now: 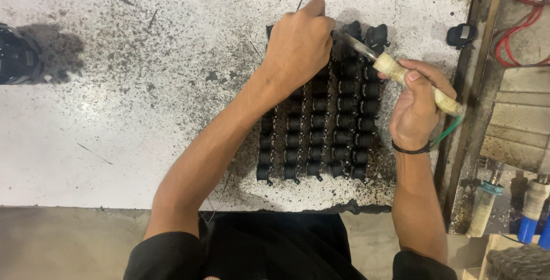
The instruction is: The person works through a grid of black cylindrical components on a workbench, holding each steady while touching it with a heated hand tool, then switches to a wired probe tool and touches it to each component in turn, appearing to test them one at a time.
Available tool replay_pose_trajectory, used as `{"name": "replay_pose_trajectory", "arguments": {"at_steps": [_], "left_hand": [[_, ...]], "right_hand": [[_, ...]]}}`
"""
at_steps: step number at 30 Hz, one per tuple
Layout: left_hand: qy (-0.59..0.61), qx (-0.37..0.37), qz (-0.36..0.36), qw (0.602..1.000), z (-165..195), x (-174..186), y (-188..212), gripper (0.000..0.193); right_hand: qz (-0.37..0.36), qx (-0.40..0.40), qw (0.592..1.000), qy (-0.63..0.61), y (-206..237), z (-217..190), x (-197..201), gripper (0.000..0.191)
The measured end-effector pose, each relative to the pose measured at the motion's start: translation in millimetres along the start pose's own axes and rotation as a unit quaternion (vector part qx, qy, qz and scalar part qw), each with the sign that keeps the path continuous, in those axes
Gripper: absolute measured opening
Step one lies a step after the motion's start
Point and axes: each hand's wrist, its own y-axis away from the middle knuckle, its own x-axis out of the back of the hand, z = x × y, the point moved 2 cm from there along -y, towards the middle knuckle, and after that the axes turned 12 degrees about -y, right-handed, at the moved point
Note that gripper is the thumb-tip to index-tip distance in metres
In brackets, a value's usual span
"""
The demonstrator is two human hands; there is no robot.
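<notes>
Right hand (417,108): fingers closed around the taped, pale handle of a soldering-type tool (401,76), metal tip angled toward the top of the grid. Left hand (298,45): fingers curled shut, pinching a thin wire (300,3) over the upper rows; what lies beneath the palm is hidden. Black components (318,136) stand in neat rows on the stained white worktable (126,119). Judgement: work sits at the far rows; whether the nearer rows are finished cannot be told. One loose black part (461,34) lies apart, right.
</notes>
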Motion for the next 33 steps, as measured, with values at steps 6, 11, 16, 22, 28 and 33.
{"name": "replay_pose_trajectory", "arguments": {"at_steps": [6,11,16,22,28,33], "left_hand": [[0.010,-0.001,-0.001,1.000,-2.5,-5.2,-0.4,0.005],[0.003,0.004,-0.016,1.000,-2.0,-10.2,-3.4,0.007],[-0.005,-0.001,-0.007,1.000,-2.5,-7.0,-2.2,0.008],[-0.012,-0.009,0.001,1.000,-5.5,-7.2,0.7,0.006],[-0.033,-0.024,0.005,0.999,-6.9,-11.3,-0.6,0.005],[-0.031,-0.027,0.027,0.999,-0.8,-1.3,-0.2,0.006]], "right_hand": [[-0.014,-0.007,1.000,0.010,0.6,-0.7,-1.8,0.023],[-0.040,-0.011,0.999,0.013,0.5,-2.0,-1.2,0.021],[-0.047,0.014,0.999,0.011,0.0,-0.9,-0.1,0.019],[-0.034,0.005,0.999,0.009,1.3,1.7,-0.5,0.019],[-0.045,-0.010,0.999,0.018,2.0,-0.9,-0.8,0.018],[-0.040,0.012,0.999,-0.026,-2.0,-6.0,2.7,0.020]]}}
